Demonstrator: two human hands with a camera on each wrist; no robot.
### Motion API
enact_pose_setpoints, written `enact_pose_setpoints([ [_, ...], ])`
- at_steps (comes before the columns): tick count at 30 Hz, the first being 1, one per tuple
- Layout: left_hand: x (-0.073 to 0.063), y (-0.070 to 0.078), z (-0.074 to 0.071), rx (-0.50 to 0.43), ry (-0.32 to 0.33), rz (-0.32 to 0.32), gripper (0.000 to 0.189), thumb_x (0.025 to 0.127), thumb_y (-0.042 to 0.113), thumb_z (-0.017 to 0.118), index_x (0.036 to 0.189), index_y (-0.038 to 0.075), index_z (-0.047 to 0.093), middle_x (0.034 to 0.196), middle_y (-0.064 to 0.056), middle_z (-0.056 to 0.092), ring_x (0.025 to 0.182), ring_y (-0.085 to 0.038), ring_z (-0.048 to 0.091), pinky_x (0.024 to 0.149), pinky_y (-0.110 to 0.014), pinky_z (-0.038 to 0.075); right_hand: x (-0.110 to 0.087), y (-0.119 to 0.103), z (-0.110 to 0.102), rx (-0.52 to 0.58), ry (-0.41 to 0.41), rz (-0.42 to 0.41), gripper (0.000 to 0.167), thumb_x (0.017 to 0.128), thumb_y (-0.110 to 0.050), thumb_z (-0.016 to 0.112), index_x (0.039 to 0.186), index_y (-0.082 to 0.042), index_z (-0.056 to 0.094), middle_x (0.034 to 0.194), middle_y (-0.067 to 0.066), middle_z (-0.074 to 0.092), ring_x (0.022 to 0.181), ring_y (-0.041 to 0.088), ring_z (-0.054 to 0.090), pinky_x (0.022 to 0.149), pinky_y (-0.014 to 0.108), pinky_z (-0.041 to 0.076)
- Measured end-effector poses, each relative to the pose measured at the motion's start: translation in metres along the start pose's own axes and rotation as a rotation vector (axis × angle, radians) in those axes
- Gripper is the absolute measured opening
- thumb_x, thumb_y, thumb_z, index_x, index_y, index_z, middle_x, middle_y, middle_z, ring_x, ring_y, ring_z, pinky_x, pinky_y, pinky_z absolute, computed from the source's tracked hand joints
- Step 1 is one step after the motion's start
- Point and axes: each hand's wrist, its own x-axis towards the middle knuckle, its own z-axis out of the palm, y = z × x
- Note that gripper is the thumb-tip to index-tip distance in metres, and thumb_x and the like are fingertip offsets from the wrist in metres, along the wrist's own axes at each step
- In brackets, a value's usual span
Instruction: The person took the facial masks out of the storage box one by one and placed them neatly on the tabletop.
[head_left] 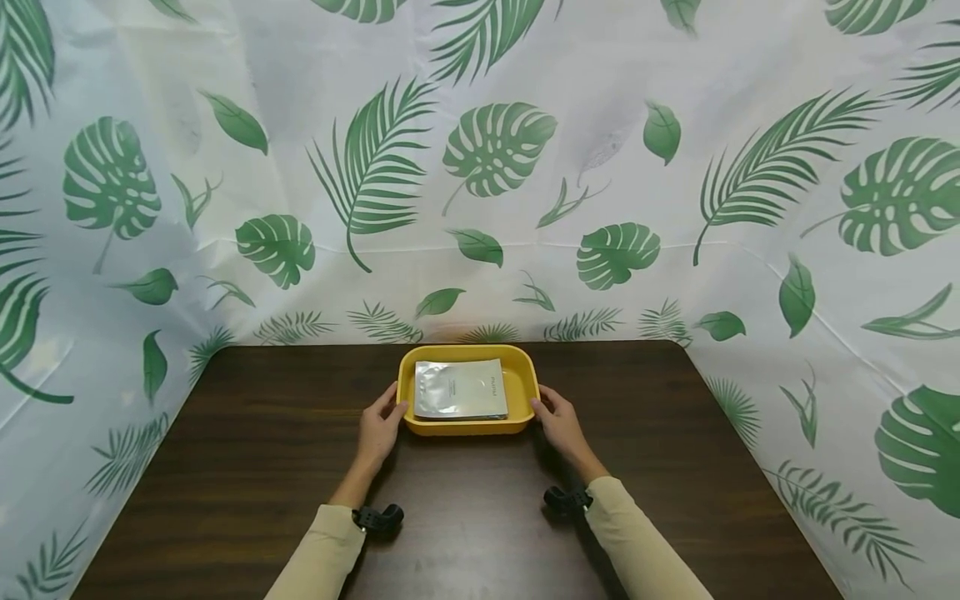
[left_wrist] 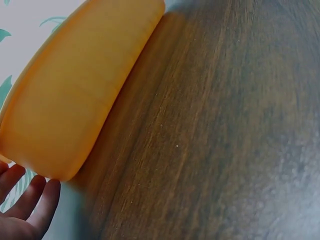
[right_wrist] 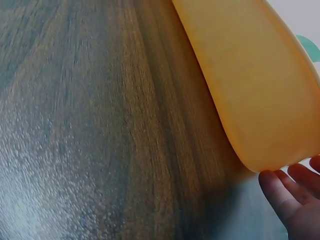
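A yellow plastic tray [head_left: 468,428] with rounded corners sits at the far edge of the table. In it lies a flat, silvery-white foil packet [head_left: 461,390] with small print, and darker edges show beneath its front side. My left hand [head_left: 379,427] holds the tray's left end, thumb at the rim and fingers along the outer wall. At the opposite end my right hand [head_left: 562,427] grips it the same way. Both wrist views show fingertips against the tray's lower outer corner, while its inside is hidden there.
The dark wood-grain table [head_left: 285,467] runs toward me on both sides of my arms. Right behind its far edge hangs a white sheet [head_left: 420,192] printed with green leaves. Each wrist carries a black strapped device [head_left: 378,519].
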Motion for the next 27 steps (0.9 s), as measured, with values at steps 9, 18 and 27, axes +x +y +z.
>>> enact_pose_setpoints([
  [9,-0.001,0.007,-0.004,-0.041,0.022,-0.045,0.045,0.096,0.008,0.058,0.14,0.005,0.051,0.139,-0.02,0.056,0.108,-0.023,0.059,0.075,-0.008,0.047,0.0,-0.006,0.005,0.042,-0.011,-0.026,0.041,0.103,-0.008,0.047,0.138,0.012,0.044,0.129,0.034,0.055,0.112,0.041,0.058,0.085,0.028,0.057],
  [18,-0.001,0.011,-0.03,-0.065,0.039,-0.083,0.047,0.097,0.007,0.055,0.143,0.006,0.048,0.144,-0.017,0.051,0.115,-0.025,0.054,0.075,-0.004,0.045,0.0,-0.019,0.028,-0.006,-0.025,-0.065,0.04,0.101,-0.007,0.048,0.137,0.012,0.045,0.132,0.031,0.055,0.115,0.04,0.058,0.093,0.041,0.055],
  [27,-0.007,0.008,-0.064,-0.023,0.051,-0.149,0.047,0.099,0.011,0.052,0.145,0.009,0.046,0.147,-0.015,0.049,0.097,0.005,0.052,0.076,-0.006,0.047,-0.009,-0.028,0.059,-0.019,-0.044,-0.114,0.041,0.1,-0.009,0.052,0.136,0.011,0.047,0.129,0.03,0.058,0.113,0.038,0.06,0.095,0.046,0.053],
])
